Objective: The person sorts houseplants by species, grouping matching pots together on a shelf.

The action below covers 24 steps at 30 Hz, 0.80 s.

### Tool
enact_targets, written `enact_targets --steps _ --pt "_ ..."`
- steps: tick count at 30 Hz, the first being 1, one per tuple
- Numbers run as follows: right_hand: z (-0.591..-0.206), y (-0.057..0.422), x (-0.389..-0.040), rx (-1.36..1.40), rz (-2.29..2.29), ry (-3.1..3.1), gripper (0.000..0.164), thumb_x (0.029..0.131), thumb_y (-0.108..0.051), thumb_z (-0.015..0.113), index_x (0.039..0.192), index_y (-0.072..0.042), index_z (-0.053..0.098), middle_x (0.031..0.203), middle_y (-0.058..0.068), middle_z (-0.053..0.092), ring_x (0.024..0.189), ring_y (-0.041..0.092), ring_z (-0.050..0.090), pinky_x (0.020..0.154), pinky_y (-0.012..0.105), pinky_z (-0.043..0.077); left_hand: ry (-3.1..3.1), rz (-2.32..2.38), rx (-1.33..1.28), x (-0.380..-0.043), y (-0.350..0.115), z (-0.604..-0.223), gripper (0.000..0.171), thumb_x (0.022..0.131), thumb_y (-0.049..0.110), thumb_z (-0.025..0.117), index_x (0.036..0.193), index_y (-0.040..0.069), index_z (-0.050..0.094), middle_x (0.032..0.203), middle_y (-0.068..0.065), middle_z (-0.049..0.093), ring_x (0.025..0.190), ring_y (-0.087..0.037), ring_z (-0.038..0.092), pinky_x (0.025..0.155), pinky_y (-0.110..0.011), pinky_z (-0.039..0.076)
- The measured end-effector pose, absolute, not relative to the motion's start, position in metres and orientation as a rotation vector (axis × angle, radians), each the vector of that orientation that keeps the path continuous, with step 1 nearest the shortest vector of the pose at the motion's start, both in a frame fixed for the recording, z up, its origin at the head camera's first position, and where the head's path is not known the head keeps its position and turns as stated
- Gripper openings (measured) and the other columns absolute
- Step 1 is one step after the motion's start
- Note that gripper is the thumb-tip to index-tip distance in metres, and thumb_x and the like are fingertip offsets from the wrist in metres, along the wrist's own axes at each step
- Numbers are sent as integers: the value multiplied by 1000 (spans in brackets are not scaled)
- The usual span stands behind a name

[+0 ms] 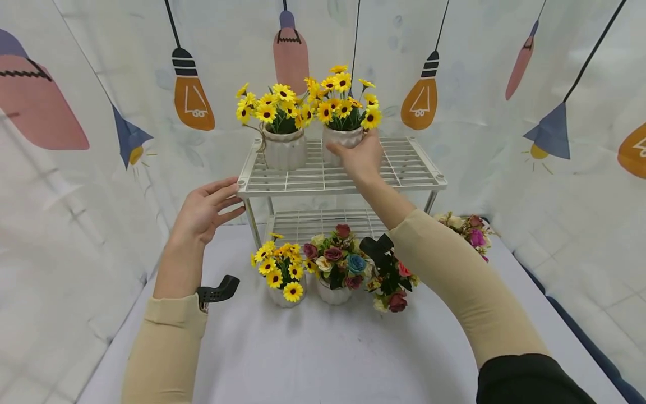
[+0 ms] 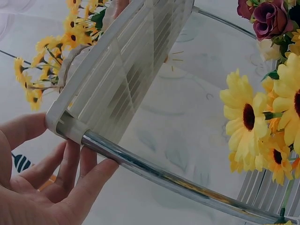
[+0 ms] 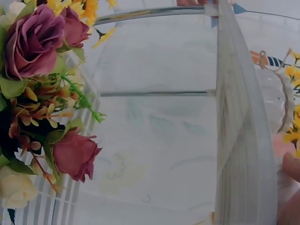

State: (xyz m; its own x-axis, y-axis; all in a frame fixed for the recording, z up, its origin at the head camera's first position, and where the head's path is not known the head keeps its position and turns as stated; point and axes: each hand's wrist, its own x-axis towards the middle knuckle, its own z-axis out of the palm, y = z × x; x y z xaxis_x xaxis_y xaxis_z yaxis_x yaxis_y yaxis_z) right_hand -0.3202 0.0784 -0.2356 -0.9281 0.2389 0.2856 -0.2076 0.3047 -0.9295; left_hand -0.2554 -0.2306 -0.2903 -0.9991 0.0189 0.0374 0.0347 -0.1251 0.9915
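Note:
On the upper tier of a white two-tier wire rack [image 1: 313,193] stand two white pots of yellow daisy-like flowers. My right hand [image 1: 365,158] grips the right flowerpot [image 1: 334,145], thumb across its front and fingers round its right side. The left flowerpot [image 1: 286,151], with a twine bow, stands close beside it. My left hand [image 1: 204,210] holds the rack's front left corner; in the left wrist view its fingers [image 2: 91,187] surround the corner and the chrome post [image 2: 154,169]. Only part of the right hand [image 3: 289,187] shows at the right wrist view's edge.
Before the lower tier [image 1: 323,219] stand a pot of yellow flowers [image 1: 286,296], a pot of mixed roses [image 1: 333,293] and another rose bunch [image 1: 396,297], partly behind my right forearm. More flowers [image 1: 476,235] lie at the right back. A printed curtain [image 1: 464,73] hangs behind the white table [image 1: 303,359].

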Motion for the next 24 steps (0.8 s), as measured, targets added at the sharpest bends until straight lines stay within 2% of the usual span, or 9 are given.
enact_targets --steps 7,13,18,21,24 --pt "-239 80 -319 25 1631 -2229 80 85 -29 89 146 -9 42 144 5 53 131 19 51 105 28 46 -2068 -2354 -56 -256 -230 -291 63 97 26 75 149 -2 50 110 5 71 104 -15 66 82 -28 60" --pt "-238 87 -312 99 1619 -2309 85 86 -33 88 149 -8 38 144 8 51 127 21 53 101 31 49 -2064 -2343 -50 -254 -232 -291 63 97 26 75 148 -2 51 111 3 71 104 -15 67 82 -28 60" --pt "-236 102 -298 130 1619 -2361 92 88 -37 85 157 -9 31 157 8 37 141 23 39 110 35 43 -2056 -2351 -50 -253 -232 -290 62 97 26 75 146 -3 51 110 4 71 103 -16 67 82 -28 60" --pt "-238 113 -288 164 1599 -2336 89 89 -36 84 157 -9 33 159 4 36 145 23 34 113 35 39 -2066 -2345 -53 -254 -232 -290 62 97 26 75 147 -2 51 110 4 71 104 -16 66 82 -28 60" --pt "-242 125 -278 221 1571 -2286 81 90 -35 83 153 -10 39 155 2 41 141 22 37 112 36 39 -2077 -2340 -55 -254 -231 -290 62 97 27 75 147 -1 51 111 4 70 106 -17 66 83 -28 60"
